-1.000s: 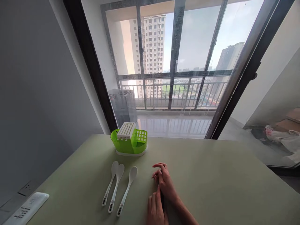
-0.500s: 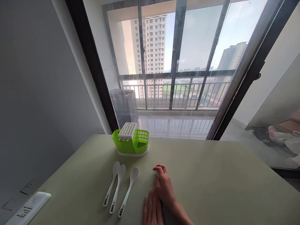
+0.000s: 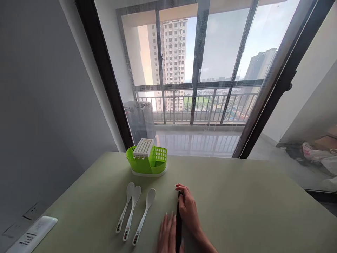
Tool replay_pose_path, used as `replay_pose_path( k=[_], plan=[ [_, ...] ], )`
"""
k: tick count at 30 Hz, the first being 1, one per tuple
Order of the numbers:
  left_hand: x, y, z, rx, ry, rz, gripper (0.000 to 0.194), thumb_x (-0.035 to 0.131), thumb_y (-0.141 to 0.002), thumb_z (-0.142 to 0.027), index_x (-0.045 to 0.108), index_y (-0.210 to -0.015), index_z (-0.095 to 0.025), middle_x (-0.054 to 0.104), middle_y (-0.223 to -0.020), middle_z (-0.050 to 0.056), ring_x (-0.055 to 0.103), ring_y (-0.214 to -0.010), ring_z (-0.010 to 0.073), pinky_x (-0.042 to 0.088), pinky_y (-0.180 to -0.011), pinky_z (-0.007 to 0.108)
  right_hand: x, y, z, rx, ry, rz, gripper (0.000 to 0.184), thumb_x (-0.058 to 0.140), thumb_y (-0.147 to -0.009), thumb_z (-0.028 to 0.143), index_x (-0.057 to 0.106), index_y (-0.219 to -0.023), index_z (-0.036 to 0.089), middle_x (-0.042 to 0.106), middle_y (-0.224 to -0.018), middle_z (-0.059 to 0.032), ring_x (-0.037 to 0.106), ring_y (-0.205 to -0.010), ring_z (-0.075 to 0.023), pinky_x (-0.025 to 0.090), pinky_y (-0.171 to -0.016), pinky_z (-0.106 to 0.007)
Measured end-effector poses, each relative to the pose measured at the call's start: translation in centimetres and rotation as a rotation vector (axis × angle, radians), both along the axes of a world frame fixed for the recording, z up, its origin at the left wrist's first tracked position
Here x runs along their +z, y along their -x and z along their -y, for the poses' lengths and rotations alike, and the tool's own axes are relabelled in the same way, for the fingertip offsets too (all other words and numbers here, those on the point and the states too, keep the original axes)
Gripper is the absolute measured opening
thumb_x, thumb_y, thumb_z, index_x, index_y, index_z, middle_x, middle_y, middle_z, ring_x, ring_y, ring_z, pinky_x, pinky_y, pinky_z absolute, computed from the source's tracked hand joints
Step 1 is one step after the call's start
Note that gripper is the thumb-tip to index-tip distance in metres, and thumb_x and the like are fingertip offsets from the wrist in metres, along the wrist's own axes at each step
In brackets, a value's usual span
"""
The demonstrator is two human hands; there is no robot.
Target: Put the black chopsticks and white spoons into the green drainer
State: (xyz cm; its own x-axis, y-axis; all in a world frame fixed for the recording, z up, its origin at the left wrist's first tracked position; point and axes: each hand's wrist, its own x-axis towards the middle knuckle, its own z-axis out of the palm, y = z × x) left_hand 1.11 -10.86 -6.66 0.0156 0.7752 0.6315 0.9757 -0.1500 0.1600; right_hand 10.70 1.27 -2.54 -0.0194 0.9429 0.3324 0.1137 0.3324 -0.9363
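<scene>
A long, dark, narrow bundle that looks like chopsticks [image 3: 178, 225] lies lengthwise on the table between my hands. My right hand [image 3: 188, 207] curls over its far end from the right, fingertips bent around the tip. Along its left side, near the table's front edge, my left hand [image 3: 167, 232] has straight fingers low at the table, and its thumb shows on the other side of the bundle. How many pieces make up the bundle I cannot tell. Left of my hands, three white spoons [image 3: 148, 207] lie with bowls pointing away, two of them touching at the bowls.
Behind the spoons stands a green utensil basket [image 3: 142, 165] with a white slotted rack on top. A white power strip [image 3: 39, 232] lies at the left edge of the pale green table [image 3: 237, 203]. A glass door [image 3: 173, 140] rises behind the table.
My hands have drawn slightly apart, so the dark bundle between them shows. My right hand has shifted a little to the right. Spoons and basket stay put.
</scene>
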Motion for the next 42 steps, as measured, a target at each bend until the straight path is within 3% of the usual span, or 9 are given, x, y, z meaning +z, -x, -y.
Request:
replay_pose_path(
  k=[2, 6, 10, 13, 18, 23, 27, 35, 42],
  plan=[
    [2.5, 2.3, -0.1, 0.011, 0.012, 0.029, 0.068, 0.04, -0.1, -0.021, 0.016, -0.164, -0.024, 0.054, -0.152, 0.01, 0.042, -0.146, 0.0302, 0.041, -0.117, 0.052, 0.1, -0.2, -0.2, -0.046, 0.037, -0.03, 0.028, 0.044, -0.088, 0.016, 0.065, -0.105, 0.023, 0.068, -0.121, -0.0077, 0.064, -0.113, -0.0215, 0.049, -0.099, -0.036],
    [5.8, 7.8, -0.3, 0.239, 0.052, 0.0, 0.063, 0.044, -0.101, -0.04, 0.03, -0.159, -0.019, 0.039, -0.161, 0.017, 0.024, -0.153, 0.0379, 0.026, -0.119, 0.065, 0.2, -0.3, -0.2, -0.06, 0.066, -0.077, 0.027, 0.044, -0.088, 0.018, 0.064, -0.106, 0.023, 0.068, -0.12, -0.0085, 0.066, -0.106, -0.0216, 0.051, -0.094, -0.036],
    [5.0, 11.4, 0.0, 0.478, 0.106, -0.036, 0.084, 0.029, -0.098, -0.065, 0.034, -0.154, -0.003, 0.043, -0.153, 0.03, 0.03, -0.148, 0.0463, 0.025, -0.114, 0.07, 0.5, -0.1, -0.2, -0.068, 0.065, -0.086, 0.024, 0.045, -0.088, 0.019, 0.064, -0.103, 0.023, 0.068, -0.116, -0.0082, 0.066, -0.1, -0.0211, 0.053, -0.089, -0.034],
    [3.8, 12.4, 0.0, 0.55, 0.155, -0.064, 0.087, 0.023, -0.096, -0.067, 0.038, -0.151, -0.001, 0.052, -0.144, 0.03, 0.038, -0.142, 0.0459, 0.025, -0.114, 0.069, 0.6, -0.1, -0.2, -0.073, 0.053, -0.076, 0.023, 0.047, -0.087, 0.02, 0.065, -0.102, 0.023, 0.069, -0.112, -0.008, 0.066, -0.095, -0.0211, 0.053, -0.085, -0.033],
    [3.5, 12.6, -0.7, 0.523, 0.249, -0.103, 0.069, 0.035, -0.097, -0.049, 0.041, -0.151, -0.006, 0.06, -0.137, 0.024, 0.048, -0.134, 0.0424, 0.031, -0.111, 0.066, 0.7, -0.2, -0.2, -0.089, 0.052, -0.045, 0.022, 0.048, -0.086, 0.019, 0.064, -0.1, 0.023, 0.067, -0.107, -0.0078, 0.064, -0.093, -0.0216, 0.052, -0.085, -0.034],
    [4.2, 11.9, -1.7, 0.394, 0.205, -0.146, 0.053, 0.042, -0.1, -0.041, 0.054, -0.142, -0.012, 0.064, -0.134, 0.018, 0.056, -0.126, 0.0331, 0.043, -0.106, 0.049, 0.7, -0.2, -0.1, -0.101, 0.05, -0.048, 0.021, 0.049, -0.086, 0.019, 0.063, -0.1, 0.023, 0.066, -0.107, -0.0081, 0.063, -0.092, -0.0218, 0.052, -0.084, -0.034],
    [5.3, 10.8, -2.0, 0.405, 0.224, -0.179, 0.042, 0.039, -0.103, -0.03, 0.062, -0.136, -0.017, 0.066, -0.128, 0.013, 0.062, -0.11, 0.0277, 0.05, -0.092, 0.041, 0.7, -0.2, -0.1, -0.118, 0.045, -0.051, 0.021, 0.05, -0.085, 0.018, 0.064, -0.099, 0.023, 0.066, -0.105, -0.0079, 0.064, -0.091, -0.0218, 0.053, -0.083, -0.034],
    [5.2, 10.1, -2.4, 0.327, 0.336, -0.195, 0.044, 0.036, -0.101, -0.014, 0.065, -0.132, -0.021, 0.066, -0.104, 0.009, 0.064, -0.09, 0.0206, 0.053, -0.081, 0.034, 0.5, -0.2, -0.2, -0.115, 0.052, -0.042, 0.021, 0.05, -0.084, 0.018, 0.063, -0.1, 0.023, 0.066, -0.105, -0.0076, 0.063, -0.092, -0.0218, 0.052, -0.085, -0.033],
    [4.7, 8.5, -2.0, 0.242, 0.347, -0.11, 0.048, 0.034, -0.101, -0.009, 0.063, -0.137, -0.022, 0.067, -0.107, 0.008, 0.068, -0.095, 0.0207, 0.056, -0.085, 0.034, 0.4, -0.1, -0.2, -0.102, 0.053, -0.03, 0.019, 0.051, -0.085, 0.019, 0.062, -0.1, 0.023, 0.065, -0.104, -0.007, 0.063, -0.092, -0.0216, 0.051, -0.086, -0.033]
  ],
)
